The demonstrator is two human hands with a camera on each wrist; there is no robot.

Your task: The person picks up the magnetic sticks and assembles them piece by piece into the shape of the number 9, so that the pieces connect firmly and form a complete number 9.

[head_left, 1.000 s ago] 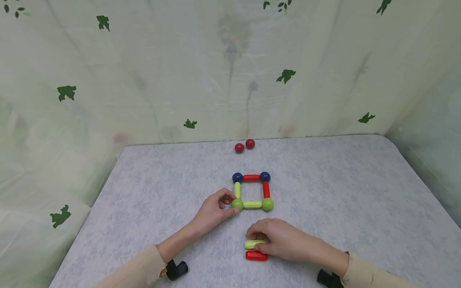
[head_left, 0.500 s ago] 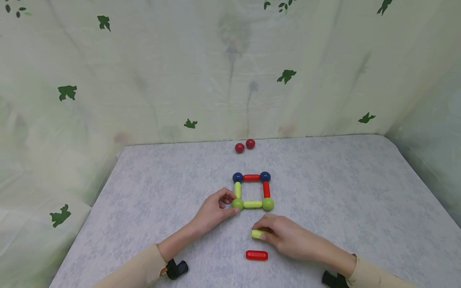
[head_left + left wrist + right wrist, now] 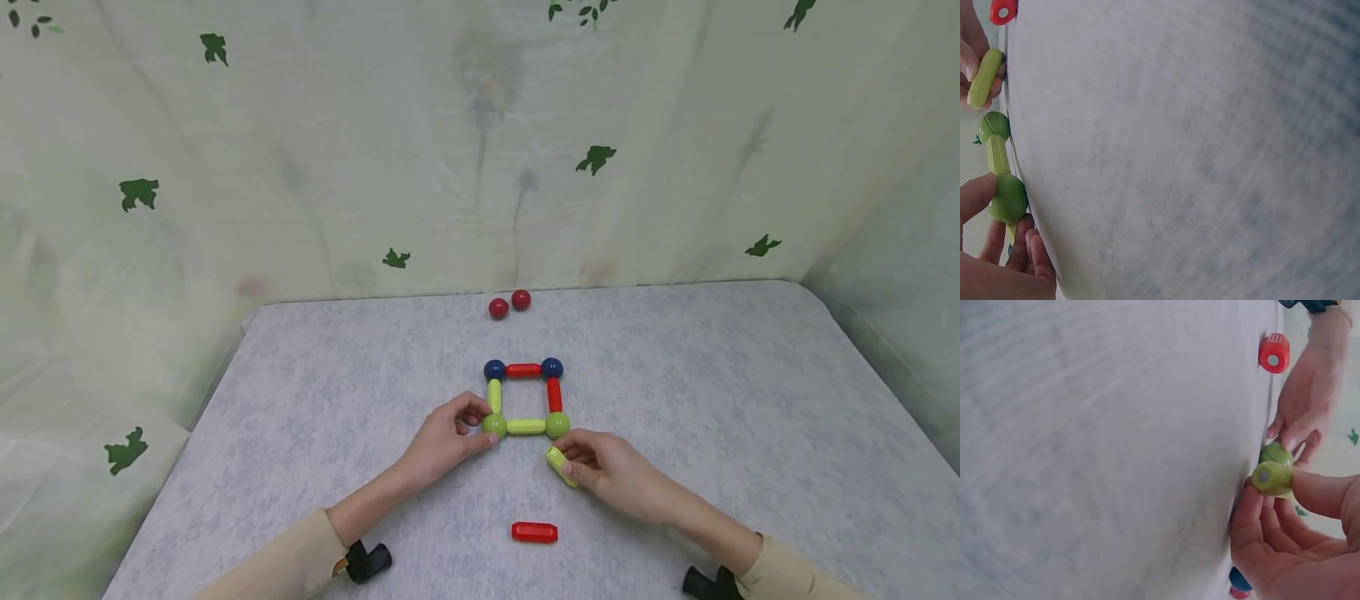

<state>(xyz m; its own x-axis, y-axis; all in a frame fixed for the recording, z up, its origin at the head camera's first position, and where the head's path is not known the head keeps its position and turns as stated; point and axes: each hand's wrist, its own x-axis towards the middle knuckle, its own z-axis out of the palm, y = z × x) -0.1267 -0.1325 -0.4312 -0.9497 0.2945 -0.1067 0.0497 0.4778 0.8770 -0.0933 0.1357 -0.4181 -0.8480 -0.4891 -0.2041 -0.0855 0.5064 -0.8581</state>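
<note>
A square of magnetic rods and balls lies mid-table. Its far corners are blue balls [image 3: 552,367]; its near corners are a left green ball [image 3: 494,426] and a right green ball [image 3: 557,425]. Red rods [image 3: 523,370] form the far and right sides, yellow-green rods [image 3: 526,427] the near and left sides. My left hand [image 3: 447,435] pinches the left green ball between thumb and fingers. Just below the right green ball, my right hand [image 3: 617,475] pinches a loose yellow-green rod [image 3: 561,467], held at a slant. The left wrist view shows that rod [image 3: 985,78] raised near the ball.
One loose red rod [image 3: 534,532] lies near the table's front. Two red balls [image 3: 509,304] sit at the back edge, before a leaf-patterned curtain [image 3: 480,150]. Black wrist cameras [image 3: 368,562] hang under both sleeves.
My right hand has picked up the yellow-green rod from beside the red one, carried it forward and right, and turned it to a slant. The left hand stays on its ball.
</note>
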